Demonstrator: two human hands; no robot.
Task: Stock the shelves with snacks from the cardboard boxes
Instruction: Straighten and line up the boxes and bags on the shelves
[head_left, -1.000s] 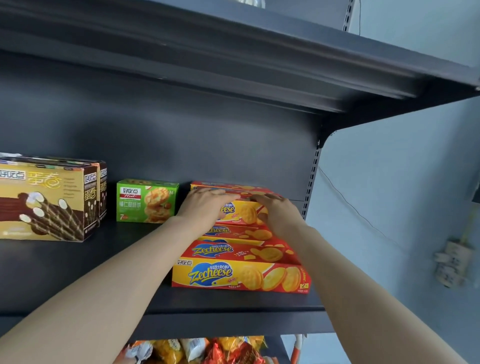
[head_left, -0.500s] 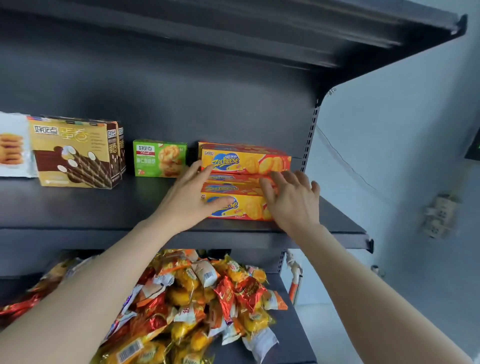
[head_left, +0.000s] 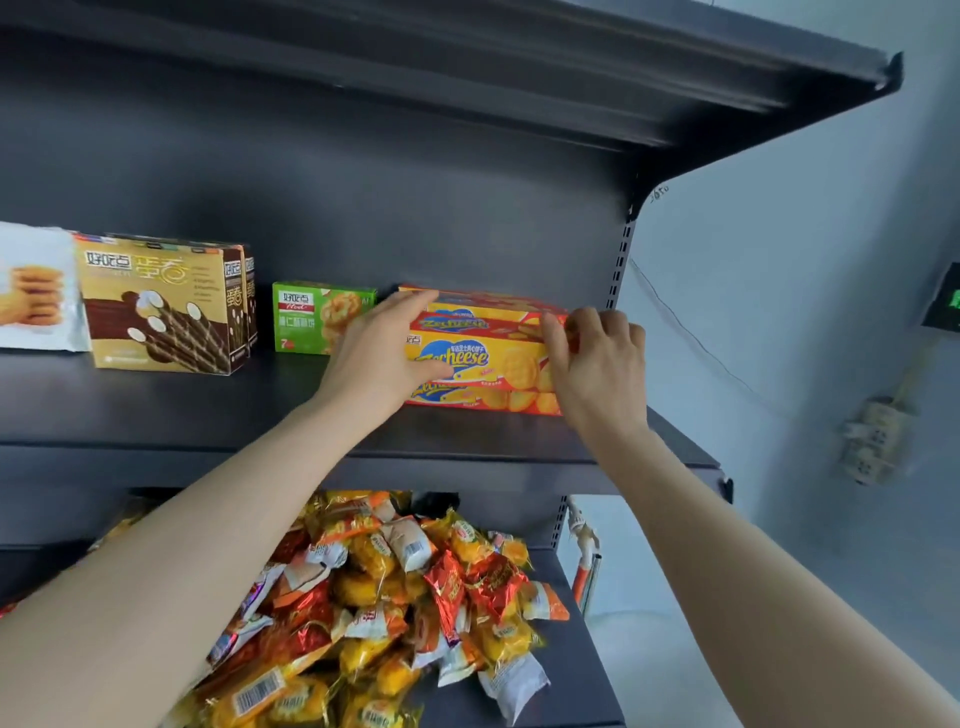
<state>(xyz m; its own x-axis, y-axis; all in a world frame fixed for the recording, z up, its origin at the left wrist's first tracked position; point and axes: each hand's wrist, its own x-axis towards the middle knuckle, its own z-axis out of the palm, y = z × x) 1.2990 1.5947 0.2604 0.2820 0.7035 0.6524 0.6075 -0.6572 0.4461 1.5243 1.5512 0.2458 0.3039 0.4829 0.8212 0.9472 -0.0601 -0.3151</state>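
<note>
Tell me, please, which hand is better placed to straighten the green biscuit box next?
Probably the left. The left hand holds the left end of the Zecheese boxes, directly beside the green biscuit box; the right hand holds their right end, so the stack lies between.

Middle shelf (head_left: 156, 410), dark metal. From left edge: white biscuit bag (head_left: 36, 291), two wafer-roll boxes (head_left: 161, 306) upright, green cookie box (head_left: 311, 322) at back, stack of Zecheese cracker boxes (head_left: 488, 364) near right end. Lower shelf (head_left: 576, 670): loose heap of wrapped snack packets (head_left: 395, 597).
</note>
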